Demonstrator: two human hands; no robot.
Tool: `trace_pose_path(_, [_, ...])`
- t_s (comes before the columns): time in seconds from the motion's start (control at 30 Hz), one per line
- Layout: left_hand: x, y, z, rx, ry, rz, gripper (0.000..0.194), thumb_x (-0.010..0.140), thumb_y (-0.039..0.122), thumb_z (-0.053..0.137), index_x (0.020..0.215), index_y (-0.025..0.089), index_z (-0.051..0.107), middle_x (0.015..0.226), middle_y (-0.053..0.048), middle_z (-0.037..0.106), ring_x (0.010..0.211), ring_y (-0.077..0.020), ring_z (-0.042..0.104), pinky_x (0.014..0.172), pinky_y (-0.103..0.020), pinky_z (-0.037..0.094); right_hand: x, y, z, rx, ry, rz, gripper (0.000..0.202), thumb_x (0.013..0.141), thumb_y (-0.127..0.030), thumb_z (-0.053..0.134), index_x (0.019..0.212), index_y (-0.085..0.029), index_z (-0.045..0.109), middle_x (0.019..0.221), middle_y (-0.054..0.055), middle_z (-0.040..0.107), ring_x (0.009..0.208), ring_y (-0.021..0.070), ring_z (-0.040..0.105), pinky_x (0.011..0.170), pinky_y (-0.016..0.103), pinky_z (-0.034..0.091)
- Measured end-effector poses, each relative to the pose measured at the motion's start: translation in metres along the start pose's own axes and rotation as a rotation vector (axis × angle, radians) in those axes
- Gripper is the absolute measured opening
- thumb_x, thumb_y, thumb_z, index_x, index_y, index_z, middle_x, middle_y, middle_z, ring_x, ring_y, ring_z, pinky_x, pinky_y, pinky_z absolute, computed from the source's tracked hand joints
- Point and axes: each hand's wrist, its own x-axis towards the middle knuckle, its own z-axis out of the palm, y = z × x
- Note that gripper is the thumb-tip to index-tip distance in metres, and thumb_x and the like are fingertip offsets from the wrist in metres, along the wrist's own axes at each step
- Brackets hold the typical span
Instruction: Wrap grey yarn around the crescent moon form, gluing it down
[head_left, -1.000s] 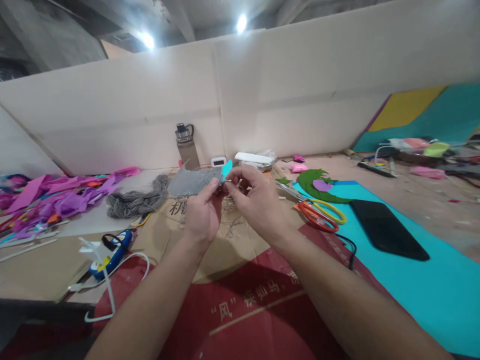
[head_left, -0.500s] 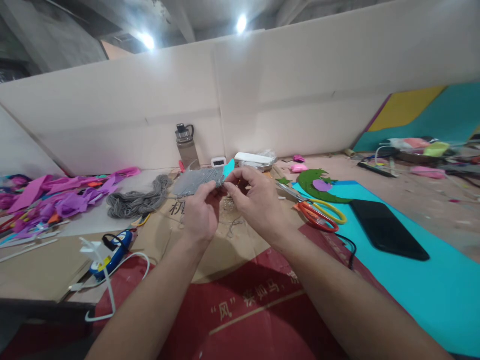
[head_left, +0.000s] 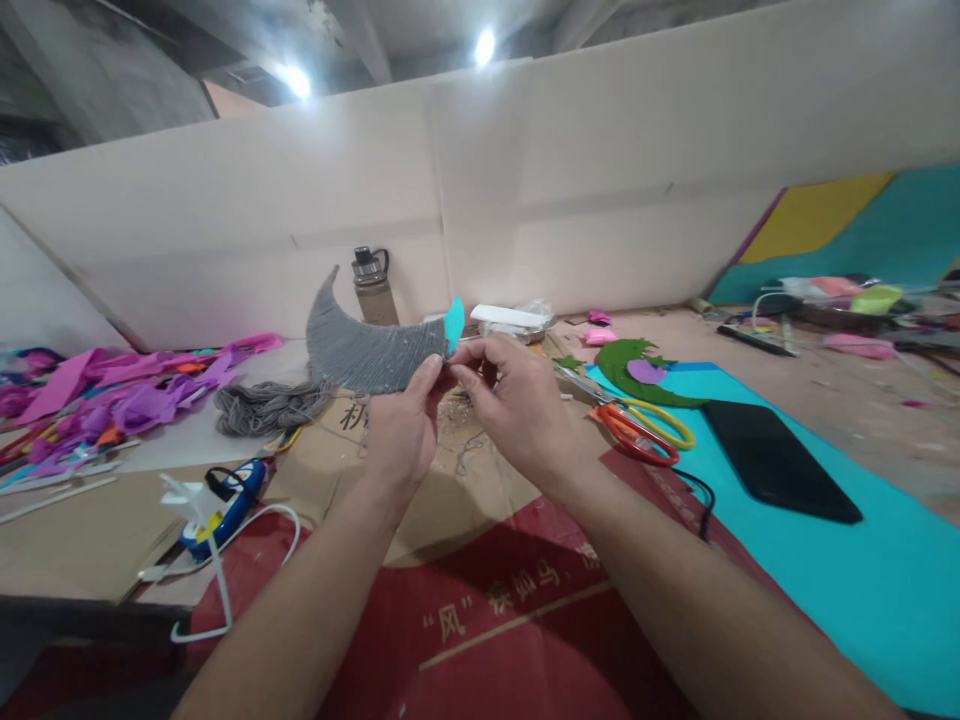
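Observation:
A crescent wrapped in grey yarn (head_left: 371, 352) is raised over the work surface, its curved tip pointing up at the left. At its right end a bare turquoise piece (head_left: 454, 324) shows. My left hand (head_left: 409, 420) grips the crescent near that end, thumb on top. Close beside it, my right hand (head_left: 514, 395) is closed in a pinch at the crescent's lower right edge; what its fingertips hold is hidden. A loose grey strand (head_left: 470, 453) lies on the cardboard (head_left: 450, 510) below. Left of my hands rests a grey yarn skein (head_left: 266, 408).
Scissors (head_left: 637, 430) with red and yellow handles lie on the right, beside a green crescent (head_left: 622, 370) and a black phone (head_left: 776, 460) on turquoise sheet. A bottle (head_left: 373, 285) stands behind. Felt scraps (head_left: 165, 400) and a blue power strip (head_left: 225, 510) are left.
The grey crescent has tilted up from lying nearly flat, so its wrapped face and tip now show. Both hands stay close together in nearly the same place.

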Motion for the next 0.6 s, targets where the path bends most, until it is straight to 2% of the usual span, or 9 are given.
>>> trace_pose_path(0.17, [0.0003, -0.0004, -0.0042, 0.08, 0.026, -0.019, 0.018, 0.067, 0.024, 0.082, 0.077, 0.016, 0.069, 0.084, -0.003, 0.073, 0.079, -0.015, 0.068, 0.077, -0.031, 0.052, 0.0003, -0.0001, 0.0, -0.07, -0.045, -0.07, 0.012, 0.088, -0.012, 0.058, 0.083, -0.022, 0.061, 0.086, 0.004, 0.066, 0.083, 0.0189, 0.058, 0.077, 0.034, 0.044])
trace_pose_path(0.37, [-0.0022, 0.0005, -0.0035, 0.152, 0.043, -0.012, 0.016, 0.066, 0.022, 0.081, 0.074, 0.015, 0.069, 0.078, -0.002, 0.071, 0.069, -0.0121, 0.065, 0.069, -0.028, 0.051, 0.0052, 0.0065, -0.0054, -0.148, -0.029, -0.179, 0.015, 0.09, -0.01, 0.055, 0.083, -0.022, 0.061, 0.091, 0.006, 0.063, 0.093, 0.0211, 0.056, 0.082, 0.036, 0.044])
trace_pose_path(0.6, [-0.004, 0.0048, -0.0016, 0.143, 0.012, -0.047, 0.016, 0.063, 0.023, 0.08, 0.075, 0.017, 0.07, 0.076, -0.002, 0.071, 0.066, -0.0126, 0.065, 0.065, -0.027, 0.049, 0.0091, 0.0094, -0.0092, -0.039, 0.005, -0.085, 0.013, 0.086, -0.012, 0.064, 0.079, -0.023, 0.062, 0.081, 0.001, 0.061, 0.076, 0.0161, 0.055, 0.07, 0.031, 0.042])
